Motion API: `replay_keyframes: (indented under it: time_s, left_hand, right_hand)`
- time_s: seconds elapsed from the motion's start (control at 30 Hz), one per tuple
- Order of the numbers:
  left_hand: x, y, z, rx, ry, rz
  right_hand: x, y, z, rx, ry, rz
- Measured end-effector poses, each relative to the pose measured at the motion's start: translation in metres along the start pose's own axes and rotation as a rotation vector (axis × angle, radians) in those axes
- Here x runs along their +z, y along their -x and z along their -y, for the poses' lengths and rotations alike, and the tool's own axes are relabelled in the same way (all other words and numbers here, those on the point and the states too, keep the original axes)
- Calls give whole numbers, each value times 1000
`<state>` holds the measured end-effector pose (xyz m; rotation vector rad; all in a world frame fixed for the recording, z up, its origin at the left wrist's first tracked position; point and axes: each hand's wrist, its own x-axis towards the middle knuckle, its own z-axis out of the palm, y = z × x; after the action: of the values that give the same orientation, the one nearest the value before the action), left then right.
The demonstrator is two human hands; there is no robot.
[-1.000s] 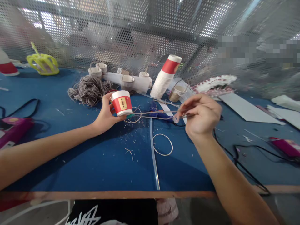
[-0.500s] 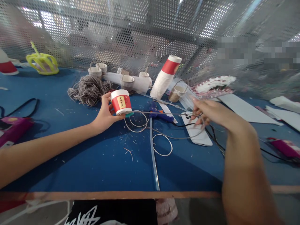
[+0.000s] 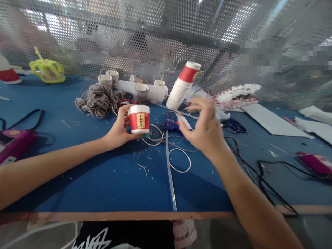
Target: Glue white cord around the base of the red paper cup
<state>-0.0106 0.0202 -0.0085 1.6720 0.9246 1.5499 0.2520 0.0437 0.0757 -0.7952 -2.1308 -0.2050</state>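
The paper cup (image 3: pixel 139 119) is red with white rims and a yellow label; the stacked cups (image 3: pixel 183 85) are white, the top one red-banded. The bench (image 3: pixel 103 180) is blue, the cord bundle (image 3: pixel 98 98) grey-brown, the basket (image 3: pixel 47 70) yellow-green.

The right hand (image 3: pixel 204 129) covers whatever lies under it on the tabletop (image 3: pixel 103 180), and its fingertips are smeared with motion, so it cannot be told whether they pinch anything. The left hand (image 3: pixel 120 128) hides the near side of the red paper cup (image 3: pixel 139 119); the print on the cup's label is too small to read. The blue glue gun (image 3: pixel 171 123) shows only in part behind the right hand. Both forearms run out of the bottom and left edges. Two patches on the mesh wall (image 3: pixel 155 34) at upper right are pixelated. A red-and-white object (image 3: pixel 7 72) is cut by the left edge, as is the magenta tool (image 3: pixel 12 145).
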Motion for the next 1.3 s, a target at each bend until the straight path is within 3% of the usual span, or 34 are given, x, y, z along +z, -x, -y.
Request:
replay_keyframes:
  time_s: [0.13, 0.37, 0.57, 0.8, 1.07, 1.3]
  left_hand:
    - [1, 2, -1, 23, -33, 0]
    - [-1, 3, -5, 90, -111, 0]
    - [-2, 3, -4, 41, -148, -44]
    - [-4, 0, -3, -110, -66, -8]
    - [-6, 1, -1, -73, -90, 109]
    - [-5, 1, -4, -68, -59, 156]
  right_hand:
    - [23, 15, 39, 8, -277, 241]
    - [54, 33, 63, 434, -608, 354]
    - [47, 29, 63, 475, -742, 354]
    - [39, 28, 55, 633, -1146, 388]
    - [34, 26, 52, 429, -922, 413]
    - [34, 28, 48, 413, -883, 441]
